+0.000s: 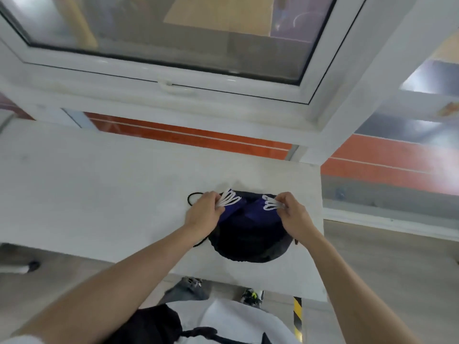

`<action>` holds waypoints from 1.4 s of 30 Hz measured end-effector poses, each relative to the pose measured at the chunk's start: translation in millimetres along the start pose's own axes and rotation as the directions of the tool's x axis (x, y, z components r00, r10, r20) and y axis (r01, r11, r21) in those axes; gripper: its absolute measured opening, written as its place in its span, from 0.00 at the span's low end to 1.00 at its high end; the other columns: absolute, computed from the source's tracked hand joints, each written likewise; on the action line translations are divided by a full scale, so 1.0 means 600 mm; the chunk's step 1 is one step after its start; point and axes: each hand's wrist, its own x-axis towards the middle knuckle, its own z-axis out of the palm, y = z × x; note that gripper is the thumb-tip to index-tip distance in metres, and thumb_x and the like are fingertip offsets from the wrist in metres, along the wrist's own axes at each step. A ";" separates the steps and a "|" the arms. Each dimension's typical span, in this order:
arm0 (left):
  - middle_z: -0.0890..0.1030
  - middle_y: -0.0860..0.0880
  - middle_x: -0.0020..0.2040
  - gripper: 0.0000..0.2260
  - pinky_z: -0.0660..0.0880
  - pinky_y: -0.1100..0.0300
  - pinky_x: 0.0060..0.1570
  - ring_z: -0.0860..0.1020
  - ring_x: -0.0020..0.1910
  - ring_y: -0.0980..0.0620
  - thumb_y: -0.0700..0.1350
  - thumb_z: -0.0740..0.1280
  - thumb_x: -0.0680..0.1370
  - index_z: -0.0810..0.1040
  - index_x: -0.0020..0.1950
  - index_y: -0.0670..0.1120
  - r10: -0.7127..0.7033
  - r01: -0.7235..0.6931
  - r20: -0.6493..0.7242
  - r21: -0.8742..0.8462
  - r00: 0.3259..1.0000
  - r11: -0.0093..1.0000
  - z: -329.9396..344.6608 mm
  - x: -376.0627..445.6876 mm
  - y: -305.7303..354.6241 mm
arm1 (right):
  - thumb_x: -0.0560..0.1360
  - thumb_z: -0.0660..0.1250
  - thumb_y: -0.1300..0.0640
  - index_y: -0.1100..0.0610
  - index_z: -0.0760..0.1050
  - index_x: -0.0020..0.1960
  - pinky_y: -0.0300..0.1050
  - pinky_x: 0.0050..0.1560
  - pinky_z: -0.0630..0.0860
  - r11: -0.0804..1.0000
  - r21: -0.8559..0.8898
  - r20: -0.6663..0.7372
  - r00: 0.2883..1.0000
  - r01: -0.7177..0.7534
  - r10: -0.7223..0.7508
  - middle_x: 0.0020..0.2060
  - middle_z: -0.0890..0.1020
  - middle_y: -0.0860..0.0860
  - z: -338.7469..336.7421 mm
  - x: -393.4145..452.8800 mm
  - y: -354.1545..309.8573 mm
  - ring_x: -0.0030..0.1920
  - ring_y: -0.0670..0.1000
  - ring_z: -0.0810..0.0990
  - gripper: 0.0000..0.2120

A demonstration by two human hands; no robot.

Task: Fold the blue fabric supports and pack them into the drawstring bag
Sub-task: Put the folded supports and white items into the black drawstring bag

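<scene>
Two hands work at the far end of a black drawstring bag [250, 244] lying on the grey table [99, 194]. The left hand [202, 216] pinches white loops [229, 199] on one blue fabric support [229, 211]. The right hand [293, 214] pinches the other support's loops [272, 204], probably to line both up for folding.
</scene>
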 end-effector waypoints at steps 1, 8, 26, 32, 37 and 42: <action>0.79 0.56 0.58 0.09 0.77 0.50 0.51 0.79 0.53 0.51 0.51 0.66 0.81 0.74 0.60 0.52 -0.024 0.024 -0.009 -0.005 1.000 1.000 0.005 -0.003 0.001 | 0.81 0.61 0.64 0.44 0.71 0.53 0.43 0.42 0.72 1.000 0.000 0.028 0.999 0.026 -0.026 0.45 0.81 0.45 -0.004 0.005 0.008 0.43 0.49 0.77 0.14; 0.79 0.53 0.59 0.11 0.75 0.51 0.54 0.79 0.56 0.49 0.49 0.67 0.80 0.75 0.61 0.51 -0.087 0.090 -0.076 0.037 0.993 0.995 0.040 -0.030 0.022 | 0.82 0.59 0.59 0.41 0.73 0.54 0.48 0.44 0.76 0.986 -0.086 0.167 0.978 0.143 -0.127 0.42 0.80 0.45 0.014 0.025 0.049 0.42 0.50 0.78 0.12; 0.75 0.55 0.61 0.10 0.75 0.52 0.53 0.77 0.57 0.50 0.50 0.65 0.81 0.73 0.62 0.53 -0.105 0.109 -0.028 0.243 0.994 0.964 0.049 -0.051 0.018 | 0.79 0.59 0.63 0.47 0.70 0.57 0.48 0.45 0.74 0.849 -0.446 0.375 0.920 0.284 -0.111 0.47 0.81 0.48 0.040 0.056 0.092 0.44 0.53 0.77 0.13; 0.76 0.55 0.60 0.10 0.76 0.50 0.54 0.77 0.57 0.50 0.50 0.64 0.82 0.74 0.63 0.53 -0.053 0.056 -0.020 0.247 0.998 0.967 0.047 -0.052 0.021 | 0.79 0.61 0.63 0.49 0.76 0.67 0.50 0.58 0.76 0.835 -0.466 0.318 0.936 0.292 -0.150 0.59 0.83 0.51 0.060 0.064 0.117 0.58 0.57 0.79 0.19; 0.76 0.55 0.60 0.12 0.77 0.50 0.54 0.76 0.58 0.51 0.50 0.64 0.83 0.75 0.66 0.53 0.080 -0.073 -0.028 0.213 0.996 0.974 0.043 -0.051 0.038 | 0.79 0.70 0.57 0.56 0.75 0.72 0.52 0.69 0.73 0.842 -0.343 0.226 0.907 0.416 -0.356 0.65 0.80 0.54 0.056 0.051 0.094 0.66 0.58 0.77 0.22; 0.78 0.53 0.62 0.14 0.76 0.51 0.56 0.76 0.62 0.50 0.47 0.65 0.82 0.77 0.68 0.51 0.278 -0.273 0.004 0.216 0.960 0.938 0.043 -0.043 0.047 | 0.78 0.72 0.50 0.52 0.66 0.78 0.47 0.71 0.72 0.792 -0.182 0.205 0.810 0.583 -0.549 0.70 0.75 0.50 0.051 0.030 0.034 0.69 0.50 0.74 0.31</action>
